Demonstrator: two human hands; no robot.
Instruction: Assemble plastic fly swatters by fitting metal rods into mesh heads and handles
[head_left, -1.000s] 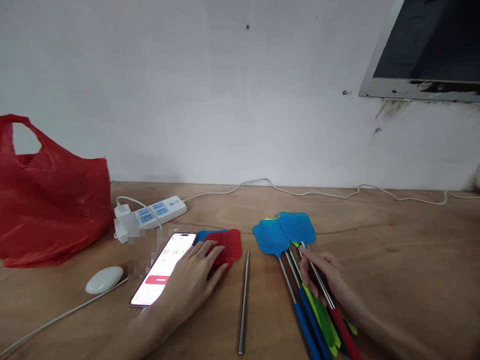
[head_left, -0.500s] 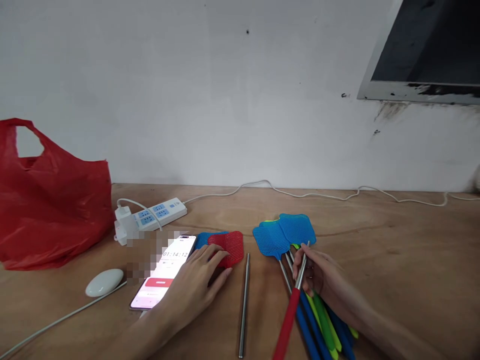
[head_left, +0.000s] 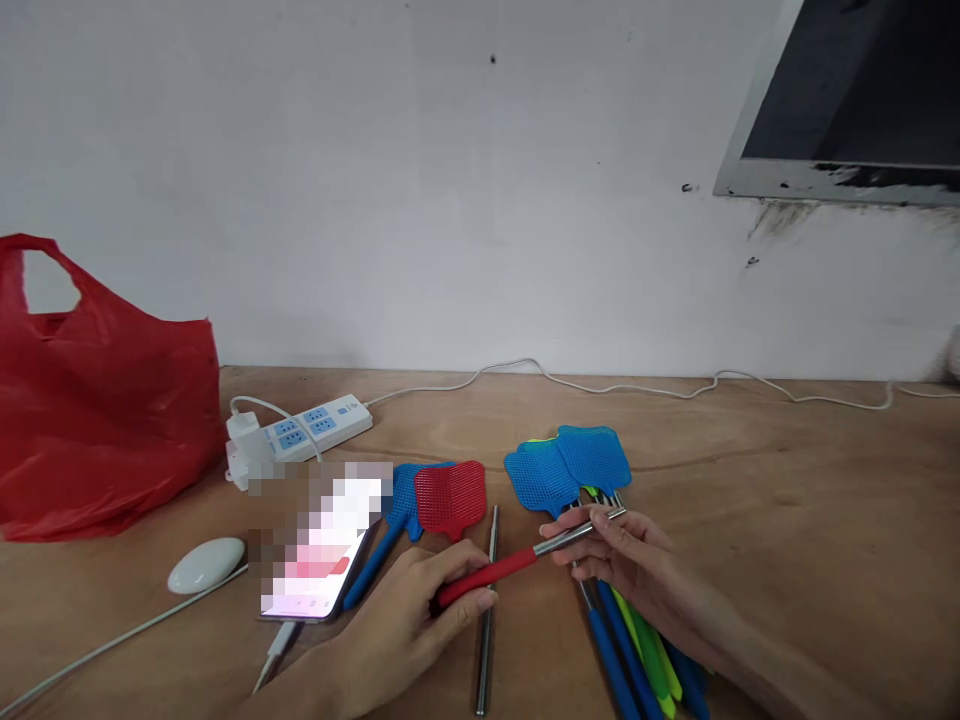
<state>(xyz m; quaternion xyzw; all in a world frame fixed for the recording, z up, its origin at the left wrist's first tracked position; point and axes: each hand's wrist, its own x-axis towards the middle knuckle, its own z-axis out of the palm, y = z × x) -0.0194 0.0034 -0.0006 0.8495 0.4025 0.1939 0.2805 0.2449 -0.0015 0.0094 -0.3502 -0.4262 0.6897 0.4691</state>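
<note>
A red-handled rod point(head_left: 517, 562) with a bare metal upper end is held level between both hands. My left hand point(head_left: 409, 625) is closed round its red grip end. My right hand point(head_left: 622, 555) pinches the metal end. Just beyond my left hand lie a red swatter head point(head_left: 450, 497) and a blue swatter point(head_left: 401, 510) partly under it. A loose metal rod point(head_left: 486, 620) lies on the wooden table point(head_left: 787, 500) between my hands. Under my right hand is a pile of fly swatters point(head_left: 570, 465) with blue mesh heads and blue and green handles.
A phone point(head_left: 319, 560) with a lit screen lies left of my left hand, its cable running to the front edge. Farther left are a white oval device point(head_left: 206, 563), a white power strip point(head_left: 300, 428) and a red plastic bag point(head_left: 97, 400). A white cable point(head_left: 637, 388) runs along the wall.
My right hand lifted the red-handled rod out of the pile and swung it left. My left hand came off the red swatter head and closed on the rod's red grip.
</note>
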